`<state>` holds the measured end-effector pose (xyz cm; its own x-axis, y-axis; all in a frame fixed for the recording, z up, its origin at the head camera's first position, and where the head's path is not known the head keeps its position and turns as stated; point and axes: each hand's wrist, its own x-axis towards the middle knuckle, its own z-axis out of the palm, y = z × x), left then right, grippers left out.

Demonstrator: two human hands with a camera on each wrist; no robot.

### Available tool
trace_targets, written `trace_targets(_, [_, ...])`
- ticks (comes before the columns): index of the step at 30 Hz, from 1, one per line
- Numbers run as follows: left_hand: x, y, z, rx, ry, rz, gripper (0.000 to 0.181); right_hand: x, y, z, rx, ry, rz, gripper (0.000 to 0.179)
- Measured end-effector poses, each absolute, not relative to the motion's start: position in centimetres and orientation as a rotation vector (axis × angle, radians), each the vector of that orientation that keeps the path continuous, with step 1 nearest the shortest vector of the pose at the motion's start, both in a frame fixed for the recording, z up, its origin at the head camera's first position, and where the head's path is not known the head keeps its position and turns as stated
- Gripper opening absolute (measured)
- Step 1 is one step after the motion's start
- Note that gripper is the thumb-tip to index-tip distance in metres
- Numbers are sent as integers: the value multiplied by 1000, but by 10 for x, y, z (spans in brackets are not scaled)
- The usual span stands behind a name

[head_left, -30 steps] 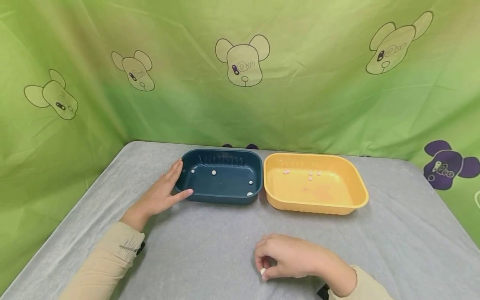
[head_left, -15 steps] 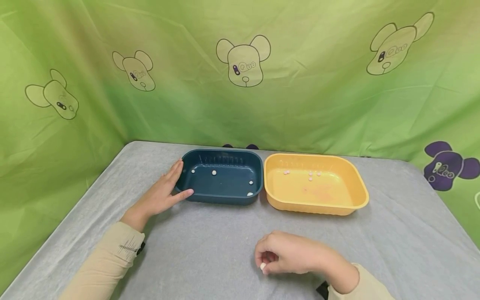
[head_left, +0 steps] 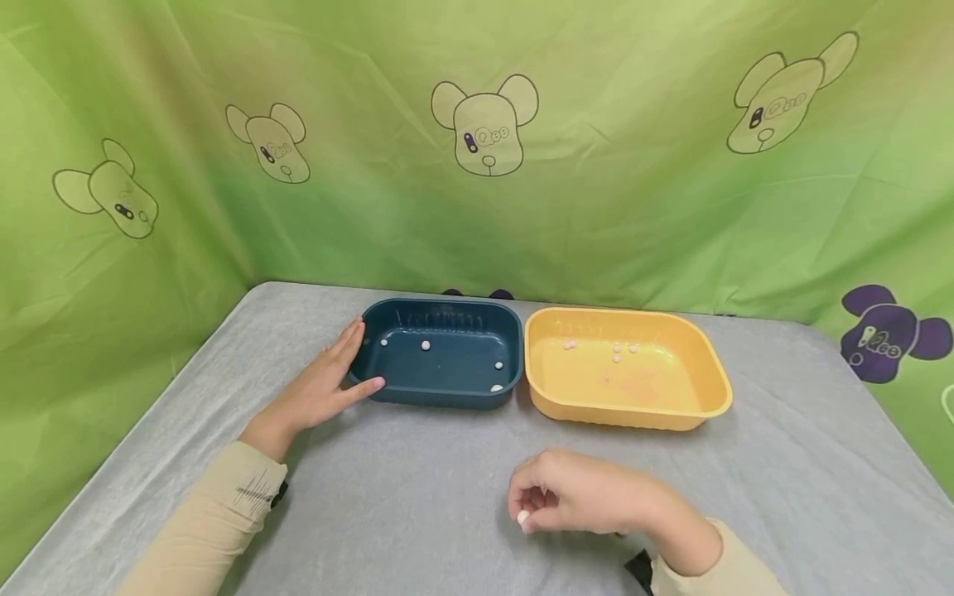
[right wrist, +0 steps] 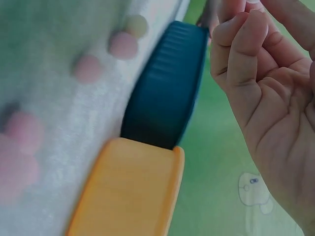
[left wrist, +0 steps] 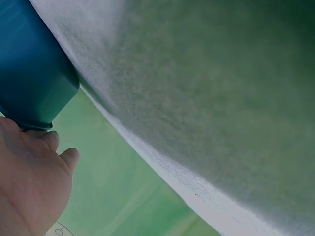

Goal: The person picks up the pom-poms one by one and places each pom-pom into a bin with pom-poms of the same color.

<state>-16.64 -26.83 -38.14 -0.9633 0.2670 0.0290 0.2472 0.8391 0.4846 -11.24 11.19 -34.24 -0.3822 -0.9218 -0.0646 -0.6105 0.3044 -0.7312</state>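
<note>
In the head view my right hand [head_left: 570, 497] pinches a small white ball [head_left: 523, 517] between thumb and fingertips, over the grey cloth in front of the tubs. At the top of the right wrist view, the ball [right wrist: 253, 1] shows only as a sliver at the fingertips. My left hand [head_left: 320, 389] rests with straight fingers against the left end of the dark blue tub [head_left: 440, 397], its thumb by the front rim. Several small white balls [head_left: 426, 345] lie inside that tub. Beside it stands a yellow tub [head_left: 626, 414] with several small pink balls [head_left: 616, 358].
A grey cloth [head_left: 417, 480] covers the table, and green printed fabric [head_left: 373, 207] hangs behind it. The right wrist view shows several blurred pink balls [right wrist: 88, 69] and a pale yellowish ball [right wrist: 136, 26] on the cloth. The tubs stand end to end.
My right hand has moved slightly forward, toward the tubs, still pinching the white ball. My left hand and both tubs have stayed in place.
</note>
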Motion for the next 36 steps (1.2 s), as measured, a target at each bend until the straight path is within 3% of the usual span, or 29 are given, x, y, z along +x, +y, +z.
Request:
trace_targets(23, [-167,-265,-377,415,2966,791,95,-122,116,-316,-1201,2166,-953,9])
trace_targets(36, [-166,-268,-381,407,2971,777,97,-138,115,-324,-1218,2204,-971,10])
